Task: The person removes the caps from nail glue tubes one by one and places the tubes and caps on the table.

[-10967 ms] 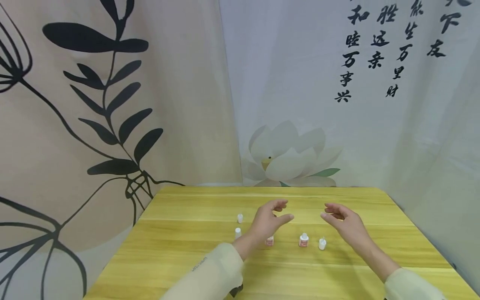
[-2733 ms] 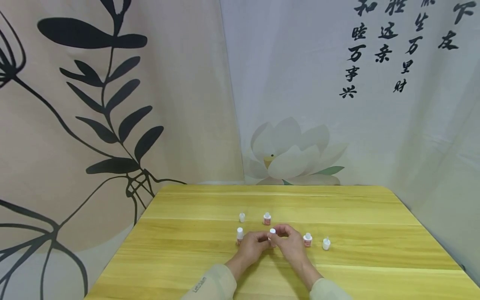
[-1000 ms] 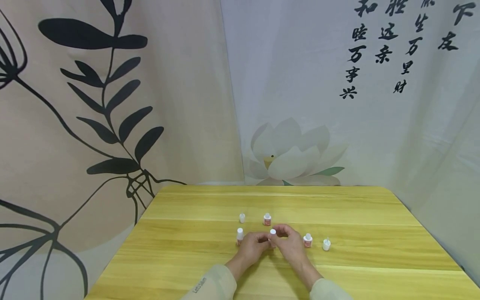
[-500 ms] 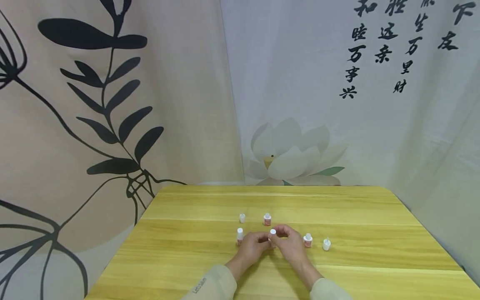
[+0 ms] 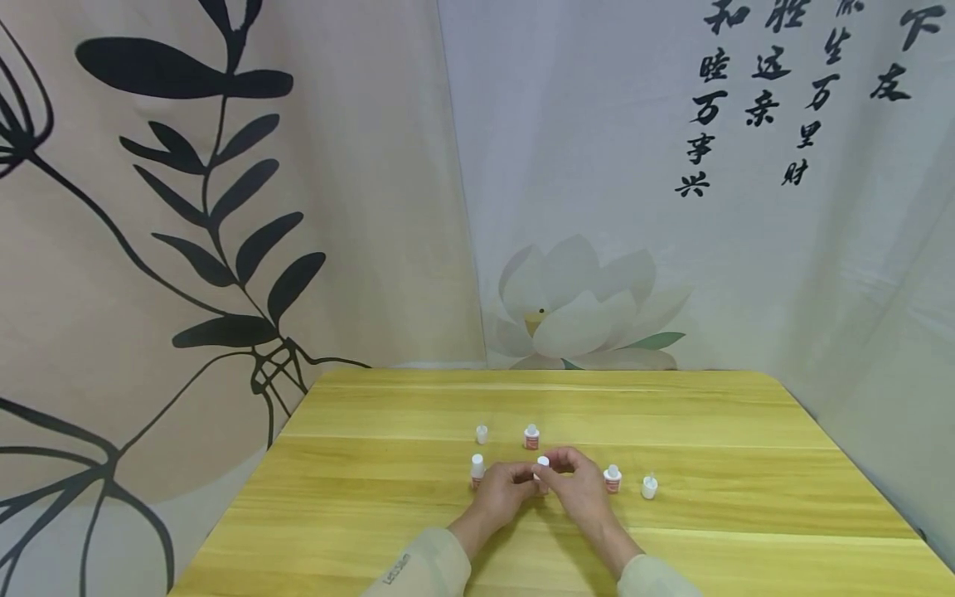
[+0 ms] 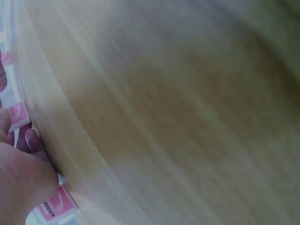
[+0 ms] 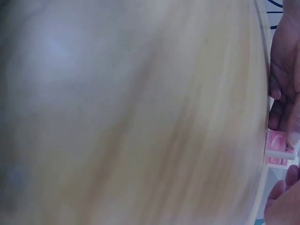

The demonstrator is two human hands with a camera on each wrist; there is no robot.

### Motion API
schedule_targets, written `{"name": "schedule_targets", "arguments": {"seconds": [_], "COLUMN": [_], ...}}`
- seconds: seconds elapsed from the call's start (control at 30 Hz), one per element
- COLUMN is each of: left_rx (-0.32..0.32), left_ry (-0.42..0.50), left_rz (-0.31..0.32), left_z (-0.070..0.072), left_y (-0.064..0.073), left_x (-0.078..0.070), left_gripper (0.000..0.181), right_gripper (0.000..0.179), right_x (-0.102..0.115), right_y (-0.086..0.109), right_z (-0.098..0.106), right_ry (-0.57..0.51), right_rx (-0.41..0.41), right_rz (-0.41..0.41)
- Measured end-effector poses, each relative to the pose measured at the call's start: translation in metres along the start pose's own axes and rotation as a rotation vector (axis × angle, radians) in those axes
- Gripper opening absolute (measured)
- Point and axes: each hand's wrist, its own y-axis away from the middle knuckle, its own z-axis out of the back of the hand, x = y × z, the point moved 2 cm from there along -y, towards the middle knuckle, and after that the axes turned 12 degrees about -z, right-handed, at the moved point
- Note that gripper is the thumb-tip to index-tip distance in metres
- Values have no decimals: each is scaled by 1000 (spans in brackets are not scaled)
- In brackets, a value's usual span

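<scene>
Both hands meet over a small bottle at mid-table; its white cap (image 5: pixel 543 462) shows between the fingers in the head view. The left hand (image 5: pixel 501 495) grips the bottle's lower part from the left. The right hand (image 5: pixel 582 489) pinches around the cap from the right, thumb in front. The bottle's pink label (image 6: pixel 18 116) shows in the left wrist view, with much of the bottle hidden by fingers. Just left of the left hand stands a capped bottle (image 5: pixel 477 470). Behind the hands is a bottle with a bare nozzle (image 5: pixel 531 437), and another such bottle (image 5: pixel 613 478) stands to the right.
Two small white pieces, which look like caps with a thin stem pointing up, stand on the wooden table (image 5: pixel 373 464): a rear left piece (image 5: pixel 482 434) and a right piece (image 5: pixel 650 486). A printed curtain (image 5: pixel 388 207) hangs behind the table's far edge.
Eleven seconds ago the hands were raised, apart and holding nothing; by 2.7 seconds ago they had come together on the middle bottle. Since then almost nothing has moved.
</scene>
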Motion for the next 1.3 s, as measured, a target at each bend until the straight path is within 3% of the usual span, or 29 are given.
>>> {"name": "schedule_targets", "arguments": {"seconds": [0.27, 0.53, 0.97, 1.3], "left_rx": [-4, 6, 0, 10], "left_ry": [-9, -22, -38, -43], "left_rz": [-9, -6, -4, -10], "left_z": [0, 0, 0, 0], "left_y": [0, 1, 0, 0], "left_x": [0, 0, 0, -1], "left_gripper": [13, 14, 16, 12], "right_gripper": [22, 36, 22, 36], "right_x": [1, 2, 3, 3], "right_y": [0, 2, 1, 3], "right_z": [-2, -1, -1, -1], "right_ry": [25, 19, 35, 9], "right_rx": [-14, -8, -11, -3], "right_rz": [17, 15, 23, 21]}}
